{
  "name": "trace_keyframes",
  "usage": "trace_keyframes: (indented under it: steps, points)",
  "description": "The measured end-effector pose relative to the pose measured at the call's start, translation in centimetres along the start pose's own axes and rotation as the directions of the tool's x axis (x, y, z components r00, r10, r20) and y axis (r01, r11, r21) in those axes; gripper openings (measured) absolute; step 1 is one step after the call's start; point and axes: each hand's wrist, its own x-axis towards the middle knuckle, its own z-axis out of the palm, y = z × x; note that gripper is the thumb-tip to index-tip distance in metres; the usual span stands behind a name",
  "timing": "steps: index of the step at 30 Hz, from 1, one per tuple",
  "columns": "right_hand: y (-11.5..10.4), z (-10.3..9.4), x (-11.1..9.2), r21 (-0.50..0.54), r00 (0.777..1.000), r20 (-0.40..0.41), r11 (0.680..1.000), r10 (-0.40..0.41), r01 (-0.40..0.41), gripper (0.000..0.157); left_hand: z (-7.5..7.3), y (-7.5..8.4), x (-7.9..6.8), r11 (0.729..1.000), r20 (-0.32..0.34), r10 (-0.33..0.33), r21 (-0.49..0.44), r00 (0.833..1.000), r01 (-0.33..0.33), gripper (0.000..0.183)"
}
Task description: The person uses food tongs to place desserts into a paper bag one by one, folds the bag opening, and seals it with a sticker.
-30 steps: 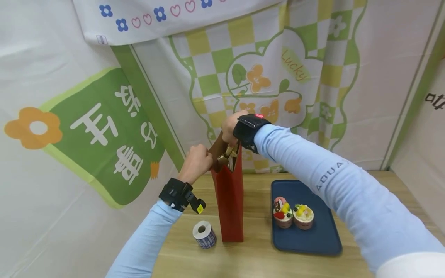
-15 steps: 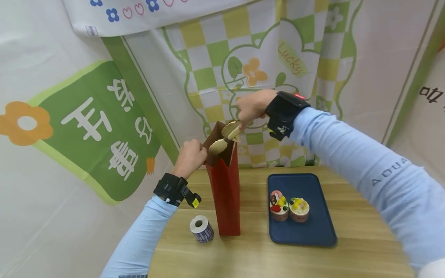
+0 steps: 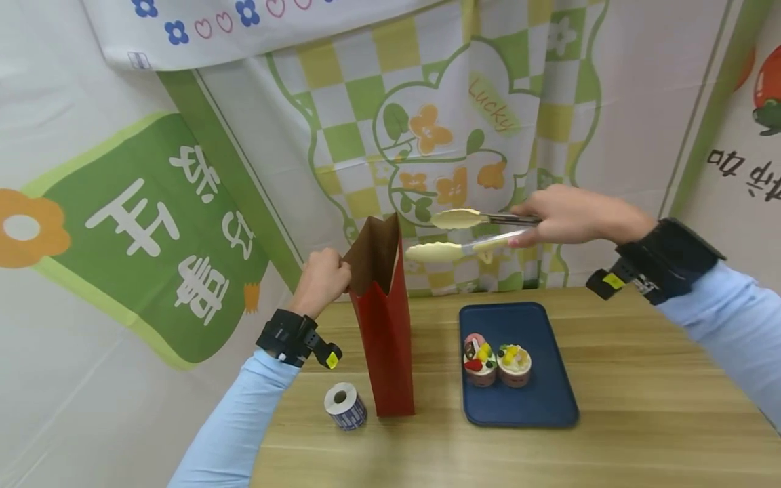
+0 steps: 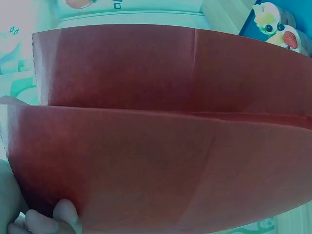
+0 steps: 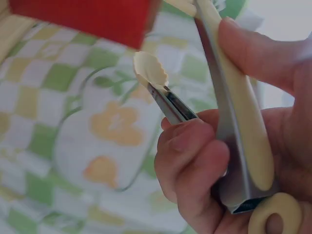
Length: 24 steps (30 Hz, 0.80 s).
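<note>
A tall red paper bag (image 3: 386,352) with a brown inside stands upright on the wooden table, its mouth open. My left hand (image 3: 321,279) pinches the bag's top left edge; in the left wrist view its fingertips (image 4: 66,210) show at the lower left against the red paper. To the right of the bag, my right hand (image 3: 573,215) grips metal tongs (image 3: 482,245) with cream-coloured tips and handles. The tongs' tips are spread apart with nothing between them, and point left towards the bag's mouth. The right wrist view shows fingers and thumb around the tongs' two arms (image 5: 226,112).
A blue tray (image 3: 518,410) lies right of the bag, bearing two small decorated cake cups (image 3: 514,366). A label roll (image 3: 345,407) stands left of the bag's base. Behind the table (image 3: 641,379) hangs a checkered curtain (image 3: 366,102).
My right hand has drawn the tongs up out of the bag's mouth and over to the right. The left hand keeps its hold on the bag's edge. The head view has shifted slightly.
</note>
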Motion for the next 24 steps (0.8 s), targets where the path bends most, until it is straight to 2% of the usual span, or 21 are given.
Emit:
trace_keyframes:
  steps: [3,7,14,20,24]
  points:
    - [2.1,1.7,-0.9,-0.003,0.999,0.015,0.999,0.041,-0.041,0.066,0.0,0.1,0.0,1.000,0.003,0.001,0.002,1.000,-0.001,0.037]
    - [4.7,4.6,-1.1,0.007,0.994,0.062,0.996,0.092,-0.092,0.063,0.1,0.2,0.0,1.000,0.008,0.000,0.010,1.000,0.000,0.037]
    - [7.5,10.4,0.1,0.100,0.969,0.185,0.978,0.163,-0.184,0.032,0.3,0.0,0.0,1.000,0.028,-0.017,0.014,0.999,0.017,0.036]
    - [8.7,14.4,2.3,0.175,0.927,0.297,0.941,0.230,-0.289,0.043,0.2,0.0,-0.1,1.000,0.022,-0.018,0.001,1.000,0.018,0.036]
    - [8.8,16.7,4.0,0.138,0.912,0.295,0.931,0.286,-0.337,0.043,0.3,0.1,-0.1,1.000,0.014,-0.011,0.011,1.000,0.011,0.035]
